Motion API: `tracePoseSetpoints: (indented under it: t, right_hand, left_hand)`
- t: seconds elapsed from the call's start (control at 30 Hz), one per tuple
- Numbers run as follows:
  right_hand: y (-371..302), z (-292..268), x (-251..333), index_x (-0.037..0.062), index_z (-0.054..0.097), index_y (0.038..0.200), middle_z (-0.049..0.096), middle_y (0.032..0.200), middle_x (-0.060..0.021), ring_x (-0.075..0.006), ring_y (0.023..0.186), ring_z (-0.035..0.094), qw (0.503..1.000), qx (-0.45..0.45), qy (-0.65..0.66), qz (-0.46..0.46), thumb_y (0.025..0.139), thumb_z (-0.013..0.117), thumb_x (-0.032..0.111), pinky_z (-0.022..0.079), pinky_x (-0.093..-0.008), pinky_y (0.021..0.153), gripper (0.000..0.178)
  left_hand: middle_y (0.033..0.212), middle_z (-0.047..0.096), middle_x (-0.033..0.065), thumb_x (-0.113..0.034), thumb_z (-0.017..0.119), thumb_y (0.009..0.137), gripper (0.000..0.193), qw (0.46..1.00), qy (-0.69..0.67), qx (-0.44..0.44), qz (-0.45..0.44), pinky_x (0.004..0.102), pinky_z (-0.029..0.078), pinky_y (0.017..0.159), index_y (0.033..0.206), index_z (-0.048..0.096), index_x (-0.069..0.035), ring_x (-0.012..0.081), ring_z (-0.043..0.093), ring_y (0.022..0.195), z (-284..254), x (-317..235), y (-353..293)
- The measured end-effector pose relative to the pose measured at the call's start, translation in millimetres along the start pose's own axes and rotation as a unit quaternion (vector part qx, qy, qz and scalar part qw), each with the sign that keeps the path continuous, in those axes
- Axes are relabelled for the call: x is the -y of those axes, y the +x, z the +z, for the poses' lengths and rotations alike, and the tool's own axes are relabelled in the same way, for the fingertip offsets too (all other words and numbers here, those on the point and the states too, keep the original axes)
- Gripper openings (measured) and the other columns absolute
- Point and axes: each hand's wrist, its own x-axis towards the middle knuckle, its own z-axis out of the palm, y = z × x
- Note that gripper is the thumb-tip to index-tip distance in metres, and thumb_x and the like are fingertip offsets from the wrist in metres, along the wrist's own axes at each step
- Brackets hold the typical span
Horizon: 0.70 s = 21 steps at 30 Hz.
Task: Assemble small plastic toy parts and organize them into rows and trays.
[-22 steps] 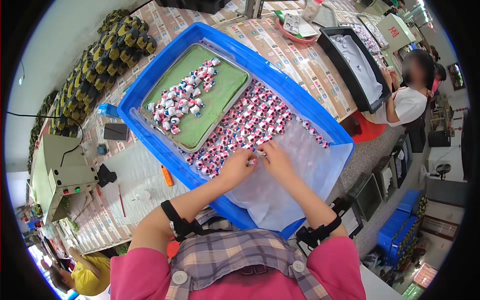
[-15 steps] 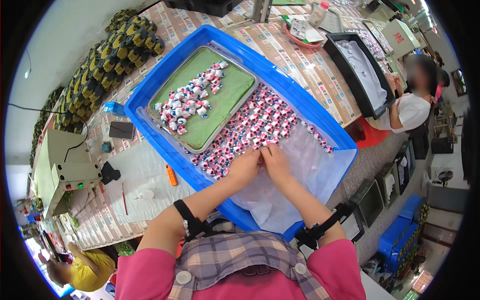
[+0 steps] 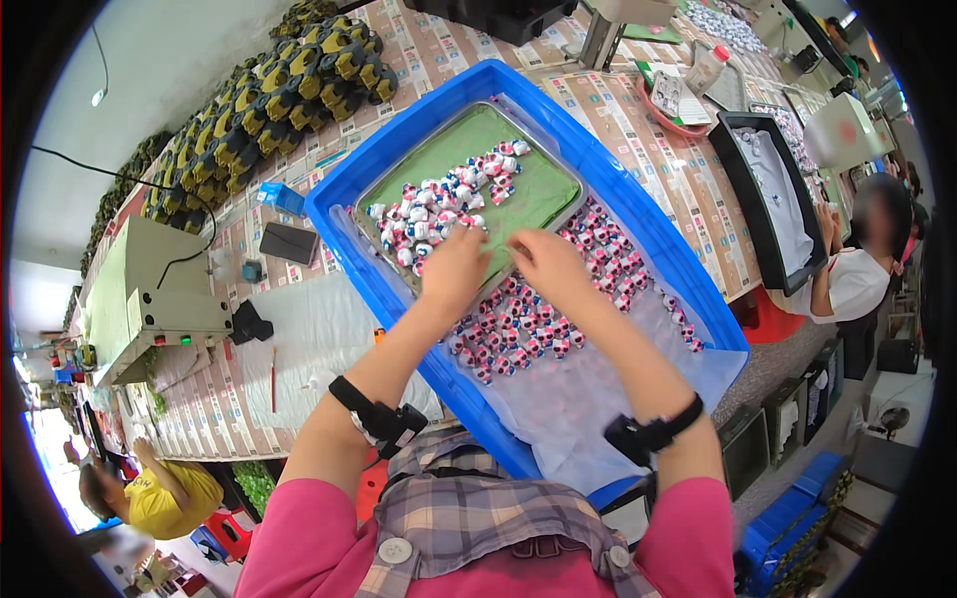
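Observation:
A blue plastic tub (image 3: 646,187) holds a metal-rimmed tray with a green base (image 3: 543,184). On that tray lies a loose heap of small white, pink and blue figures (image 3: 431,207). My left hand (image 3: 459,269) is over the tray's near side at the heap's edge, fingers reaching forward and apart; its fingertips partly cover some figures. To its right, my right hand (image 3: 550,264) hovers by the tray's near rim with fingers bent and slightly parted, nothing visible in them. Closely set rows of similar pink-faced figures (image 3: 518,319) sit on a white sheet (image 3: 588,414) in the tub.
A black bin (image 3: 733,169) lined with white stands at the right, near a person in white (image 3: 857,279). Yellow-and-black parts (image 3: 319,75) are piled at far left, above a pale machine (image 3: 150,289). Another person in yellow (image 3: 174,498) is at lower left.
Both hands have moved forward from the near edge of the figure rows to the green tray and spread apart. The whole view has shifted, with the tub now farther right.

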Motion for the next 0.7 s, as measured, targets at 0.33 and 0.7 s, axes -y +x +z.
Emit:
tracePoseSetpoints:
  t: [0.33, 0.7]
  right_hand:
    - [64, 68, -29, 0.0090, 0.057, 0.093, 0.057, 0.092, -0.0153, -0.0336, 0.089, 0.055, 0.989, -0.034, 0.106, 0.102, 0.071, 0.065, 0.015, 0.046, -0.0413, 0.076, 0.024]
    - [38, 55, -8, 0.0099, 0.055, 0.100, 0.053, 0.095, -0.0163, -0.0341, 0.084, 0.059, 0.994, -0.082, -0.043, 0.058, 0.072, 0.063, 0.011, 0.049, -0.0435, 0.070, 0.030]
  left_hand:
    - [0.093, 0.054, 0.0126, -0.017, 0.065, 0.071, 0.033, 0.995, 0.088, 0.039, -0.036, 0.0431, 0.050, 0.061, 0.097, 0.046, -0.008, 0.0314, 0.061, 0.079, 15, 17, 16]
    - [0.080, 0.057, 0.0097, -0.015, 0.061, 0.076, 0.029, 0.979, -0.152, 0.048, -0.124, 0.0329, 0.046, 0.063, 0.102, 0.051, -0.004, 0.0194, 0.058, 0.070, 0, 20, -8]
